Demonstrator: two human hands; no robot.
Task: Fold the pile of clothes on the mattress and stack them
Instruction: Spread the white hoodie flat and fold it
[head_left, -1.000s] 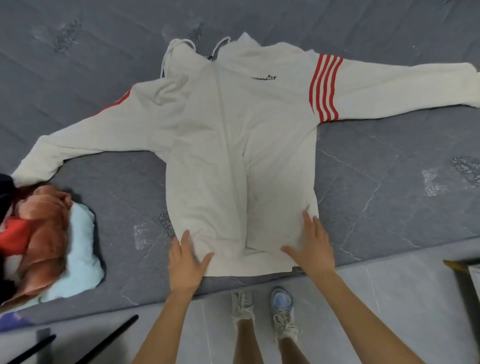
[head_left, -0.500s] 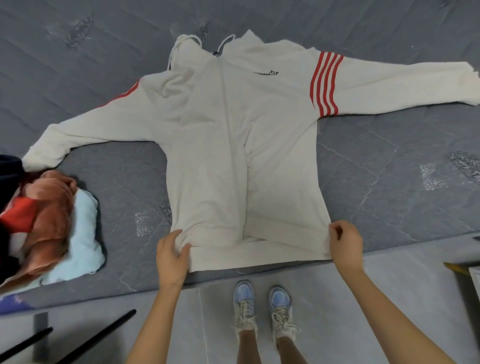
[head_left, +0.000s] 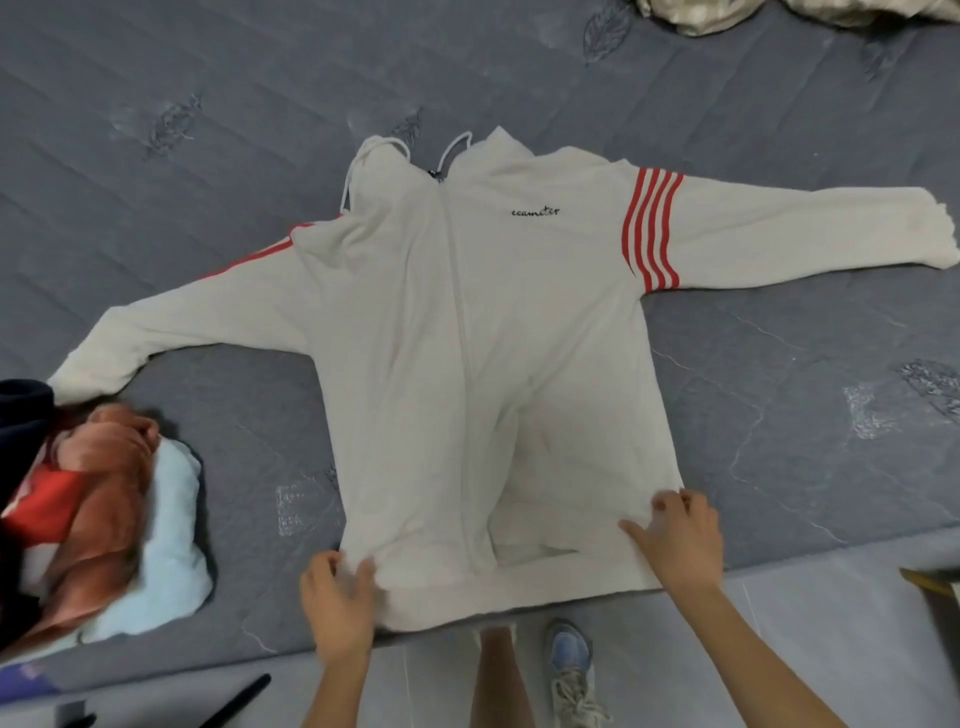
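The white jacket (head_left: 519, 364) lies front-up, spread flat on the grey mattress (head_left: 208, 156), with its sleeves out to left and right and its hem at the near edge. Our left hand (head_left: 337, 603) grips the hem's left corner. Our right hand (head_left: 680, 535), well apart from it, curls its fingers over the right corner. A pile of clothes (head_left: 104, 519) sits left, by the left cuff. Nearer, our shoe (head_left: 571, 670) stands on the pale floor (head_left: 831, 649).

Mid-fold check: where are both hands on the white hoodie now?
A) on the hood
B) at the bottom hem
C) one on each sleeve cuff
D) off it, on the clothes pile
B: the left hand and right hand both touch the white hoodie at its bottom hem, near its two lower corners.
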